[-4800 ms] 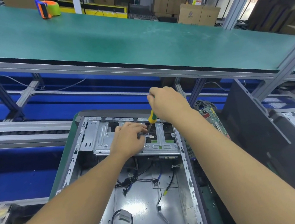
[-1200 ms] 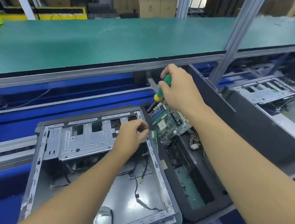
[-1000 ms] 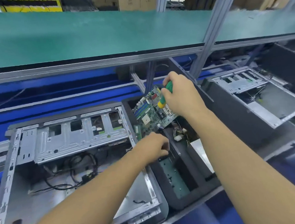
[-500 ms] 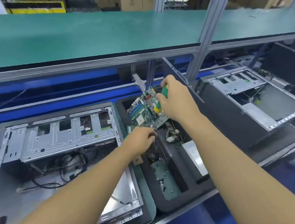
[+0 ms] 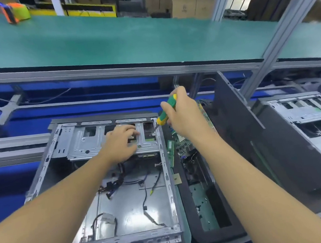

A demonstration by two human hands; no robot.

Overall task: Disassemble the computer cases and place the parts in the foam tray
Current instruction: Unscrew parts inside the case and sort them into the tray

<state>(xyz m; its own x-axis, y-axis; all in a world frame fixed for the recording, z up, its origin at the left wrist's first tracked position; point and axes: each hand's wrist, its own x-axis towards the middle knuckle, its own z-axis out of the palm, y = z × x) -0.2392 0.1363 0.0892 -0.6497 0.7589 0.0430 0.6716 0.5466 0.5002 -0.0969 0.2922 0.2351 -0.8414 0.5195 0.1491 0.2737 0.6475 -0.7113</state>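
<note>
Factory teardown line: long green-matted bench (image 5: 106, 39) on aluminium framing (image 5: 277, 34), opened computer cases (image 5: 115, 186), stacked cardboard boxes (image 5: 184, 6) behind.

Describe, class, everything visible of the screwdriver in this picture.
The screwdriver has a green-and-yellow grip, plastic by its look, and a thin dark metal shaft. It tilts down and leftward, its tip at the right end of the metal drive bracket in the open computer case. The right hand grips it, hiding much of the grip.
</note>
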